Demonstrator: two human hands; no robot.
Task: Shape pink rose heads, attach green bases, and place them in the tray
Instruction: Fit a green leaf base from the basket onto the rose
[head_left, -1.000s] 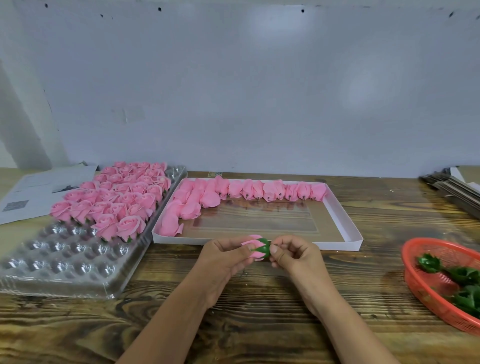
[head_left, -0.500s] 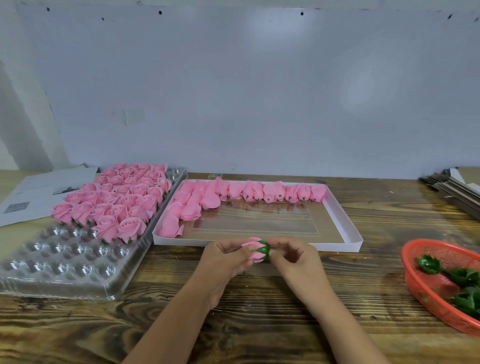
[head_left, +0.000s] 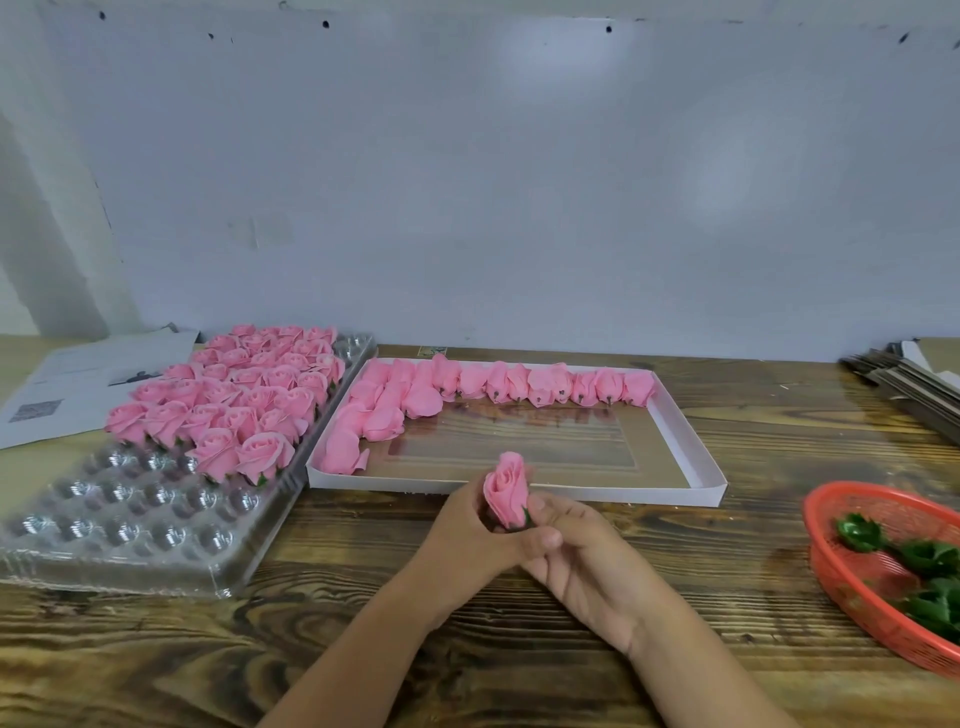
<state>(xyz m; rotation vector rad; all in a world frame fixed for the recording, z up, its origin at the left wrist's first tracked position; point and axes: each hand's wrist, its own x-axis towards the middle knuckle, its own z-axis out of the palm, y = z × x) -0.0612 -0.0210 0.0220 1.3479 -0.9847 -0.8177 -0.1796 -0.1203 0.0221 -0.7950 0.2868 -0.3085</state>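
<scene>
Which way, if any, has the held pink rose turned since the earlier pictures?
Yes. The pink rose lay sideways below the white box rim; now it stands upright, bloom overlapping that rim, gripped by the left hand and right hand.

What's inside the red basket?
Green leafy bases lie inside the red basket. Part of the basket runs off the picture's edge, so any more there cannot be seen.

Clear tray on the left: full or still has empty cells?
Partly filled. The clear tray holds finished roses across its far part, while its near rows show bare cups; a few cups at the far right corner also look bare.
</scene>
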